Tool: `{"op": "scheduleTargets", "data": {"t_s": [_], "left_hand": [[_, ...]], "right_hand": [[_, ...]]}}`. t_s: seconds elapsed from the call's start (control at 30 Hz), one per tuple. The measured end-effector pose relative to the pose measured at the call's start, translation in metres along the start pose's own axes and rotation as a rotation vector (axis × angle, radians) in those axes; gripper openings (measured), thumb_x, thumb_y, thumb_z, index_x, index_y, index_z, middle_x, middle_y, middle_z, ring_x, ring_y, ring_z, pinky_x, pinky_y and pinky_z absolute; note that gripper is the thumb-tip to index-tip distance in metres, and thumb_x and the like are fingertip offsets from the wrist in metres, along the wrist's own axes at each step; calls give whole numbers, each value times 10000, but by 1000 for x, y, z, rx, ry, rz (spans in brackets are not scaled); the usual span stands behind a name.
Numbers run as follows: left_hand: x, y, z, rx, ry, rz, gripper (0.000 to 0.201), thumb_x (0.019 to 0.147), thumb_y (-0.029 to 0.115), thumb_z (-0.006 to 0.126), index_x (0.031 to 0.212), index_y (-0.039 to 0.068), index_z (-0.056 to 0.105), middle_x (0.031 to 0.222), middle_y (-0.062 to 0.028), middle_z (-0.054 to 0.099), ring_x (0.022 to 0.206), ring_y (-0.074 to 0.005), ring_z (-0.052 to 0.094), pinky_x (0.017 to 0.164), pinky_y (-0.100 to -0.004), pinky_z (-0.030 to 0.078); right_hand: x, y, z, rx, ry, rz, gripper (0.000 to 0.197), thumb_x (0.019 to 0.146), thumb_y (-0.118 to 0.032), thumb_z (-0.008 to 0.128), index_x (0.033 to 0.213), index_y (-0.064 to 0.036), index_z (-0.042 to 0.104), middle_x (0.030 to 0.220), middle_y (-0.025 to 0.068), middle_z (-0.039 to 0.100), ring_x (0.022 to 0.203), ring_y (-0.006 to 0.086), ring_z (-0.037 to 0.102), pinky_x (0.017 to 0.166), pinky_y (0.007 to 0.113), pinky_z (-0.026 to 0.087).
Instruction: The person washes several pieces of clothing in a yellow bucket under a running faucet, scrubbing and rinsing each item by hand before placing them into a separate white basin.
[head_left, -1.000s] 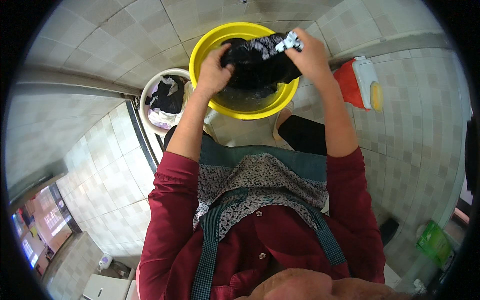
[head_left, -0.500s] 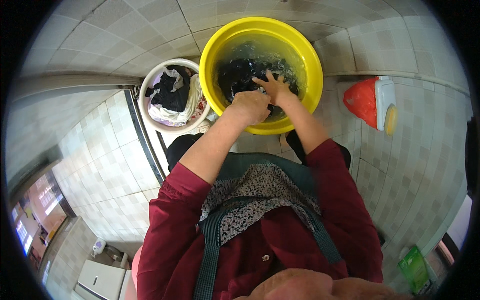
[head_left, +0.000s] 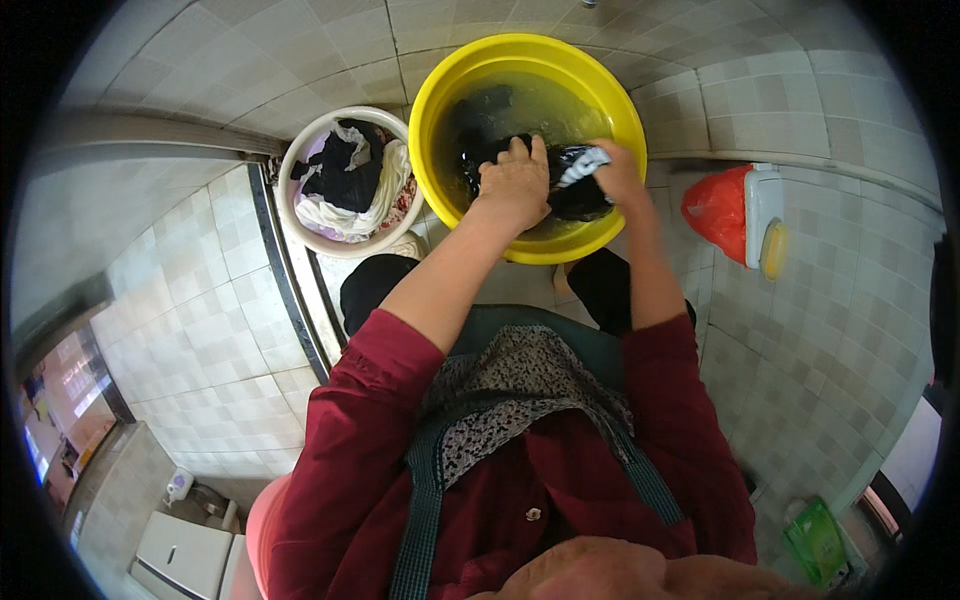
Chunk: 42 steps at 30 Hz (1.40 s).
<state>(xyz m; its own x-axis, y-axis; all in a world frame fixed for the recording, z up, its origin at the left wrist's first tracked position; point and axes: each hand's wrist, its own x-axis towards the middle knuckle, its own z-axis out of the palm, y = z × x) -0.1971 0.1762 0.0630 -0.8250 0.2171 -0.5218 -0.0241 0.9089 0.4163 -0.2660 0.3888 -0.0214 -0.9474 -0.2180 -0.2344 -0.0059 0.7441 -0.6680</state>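
Observation:
A yellow basin (head_left: 425,150) holds cloudy water and a wet black garment (head_left: 580,204) with a white patterned patch. My left hand (head_left: 517,190) lies on the garment near the basin's middle, its fingers stretched out over the cloth. At the basin's right rim, my right hand (head_left: 622,176) is closed on the garment's edge by the white patch, slightly blurred. That cloth is drawn up between both hands, above the water. More dark cloth lies sunk at the basin's left side, where the murky water partly hides it.
Left of the basin, a white tub (head_left: 290,205) contains black, white and patterned clothes. On the right, a red plastic bag (head_left: 716,219) hangs by a white holder (head_left: 764,212) with a yellow piece (head_left: 774,250). A green packet (head_left: 820,543) is at lower right. Tiled walls surround me.
My right hand has moved right to the rim, pulling the garment and showing its white patch. My left hand has shifted slightly right, its fingers now extended on the cloth.

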Motion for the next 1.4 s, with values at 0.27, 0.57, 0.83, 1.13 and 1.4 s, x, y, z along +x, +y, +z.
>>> {"op": "scheduleTargets", "data": {"t_s": [0.27, 0.57, 0.83, 1.13, 1.4], "left_hand": [[3, 35, -3, -20, 99, -75, 1297, 597, 520, 843, 1500, 42, 44, 1529, -231, 167, 1403, -366, 226, 1058, -569, 285], [24, 43, 15, -701, 663, 194, 850, 668, 360, 804, 1370, 117, 390, 1400, -227, 387, 1329, -410, 329, 1038, -584, 300], [32, 41, -8, -1290, 989, 98, 296, 739, 199, 723, 945, 46, 575, 865, -233, 655, 880, -422, 627, 767, -418, 504], [4, 45, -24, -1075, 858, -74, 329, 733, 70, 645, 1034, 4, 530, 862, -272, 628, 888, -461, 596, 762, -469, 480], [-1, 47, -33, -940, 661, 298, 630, 661, 164, 704, 1203, -43, 456, 916, -265, 630, 901, -435, 617, 822, -443, 494]], "right_hand": [[-76, -145, -121, 395, 284, -160, 331, 688, 86, 560, 983, -21, 666, 926, 25, 644, 837, 128, 606, 780, 260, 489], [-112, -196, -187, 693, 61, -754, 288, 858, -91, 579, 1104, 56, 543, 1197, 235, 556, 1064, 295, 603, 906, 384, 516], [-102, -112, -176, 818, 528, -207, 373, 863, -50, 619, 1221, 4, 533, 1144, 144, 611, 1025, 249, 613, 908, 380, 514], [-105, -86, -51, 89, 79, -160, 993, 698, -145, 779, 1495, -90, 189, 1449, 194, 366, 1281, 332, 423, 1007, 417, 397], [-52, -52, -22, 344, 307, -108, 704, 764, -224, 764, 1340, -10, 421, 1338, 180, 480, 1249, 299, 451, 1037, 394, 366]]}}
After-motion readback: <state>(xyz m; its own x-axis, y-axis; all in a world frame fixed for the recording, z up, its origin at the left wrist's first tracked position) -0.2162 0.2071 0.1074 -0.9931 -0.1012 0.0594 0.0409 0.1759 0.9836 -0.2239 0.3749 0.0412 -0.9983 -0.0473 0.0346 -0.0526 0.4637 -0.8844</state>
